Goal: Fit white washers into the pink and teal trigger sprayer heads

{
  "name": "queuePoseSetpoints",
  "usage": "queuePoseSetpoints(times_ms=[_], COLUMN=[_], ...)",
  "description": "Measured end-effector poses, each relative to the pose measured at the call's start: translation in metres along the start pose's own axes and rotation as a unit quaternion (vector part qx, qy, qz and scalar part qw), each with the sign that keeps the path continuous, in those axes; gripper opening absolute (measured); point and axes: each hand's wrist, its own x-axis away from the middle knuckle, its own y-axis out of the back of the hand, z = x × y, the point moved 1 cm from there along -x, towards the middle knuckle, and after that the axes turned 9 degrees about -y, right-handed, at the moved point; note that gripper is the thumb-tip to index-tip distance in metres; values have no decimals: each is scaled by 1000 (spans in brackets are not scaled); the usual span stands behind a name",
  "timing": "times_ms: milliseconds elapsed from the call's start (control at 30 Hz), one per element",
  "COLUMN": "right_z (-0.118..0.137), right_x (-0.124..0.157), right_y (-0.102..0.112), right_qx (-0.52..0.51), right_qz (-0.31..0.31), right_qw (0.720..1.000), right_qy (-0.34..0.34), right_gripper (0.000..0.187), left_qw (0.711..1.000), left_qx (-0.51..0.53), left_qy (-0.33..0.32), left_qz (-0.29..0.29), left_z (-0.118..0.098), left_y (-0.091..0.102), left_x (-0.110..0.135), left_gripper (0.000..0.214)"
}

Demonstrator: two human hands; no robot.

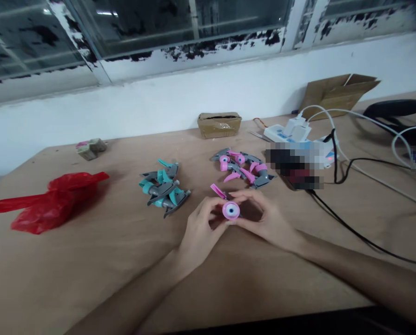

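Both my hands hold one pink and grey trigger sprayer head [231, 211] above the table. Its round pink collar faces me, with a white inside and a dark centre hole. A pink lever sticks up at its far left. My left hand [202, 228] pinches the collar from the left, and my right hand [268, 221] grips it from the right with thumb and fingers. Just beyond my hands lies a group of pink and grey sprayer heads [244, 168]. To the left sits a pile of teal and grey sprayer heads [164, 188].
A red plastic bag [59, 200] lies at the left, with small blocks [91, 149] behind it. A small cardboard box [219, 125] stands by the wall. At right are a power strip [286, 134], cables, a blurred dark object [294, 167] and an open carton [336, 95].
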Motion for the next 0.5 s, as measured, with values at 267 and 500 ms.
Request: queuePoseSetpoints(times_ms=[267,500], right_z=[3,-1], right_x=[-6,-6], right_y=[10,8], right_qx=[121,147], right_qz=[-33,-60], right_qw=[988,982], right_qy=[92,98], right_gripper=[21,20], left_qw=[999,996], left_qx=[13,-54], left_qy=[-30,-13], left_qz=[32,64], left_z=[-10,-15], left_y=[0,1], left_x=[2,1], left_gripper=[40,40])
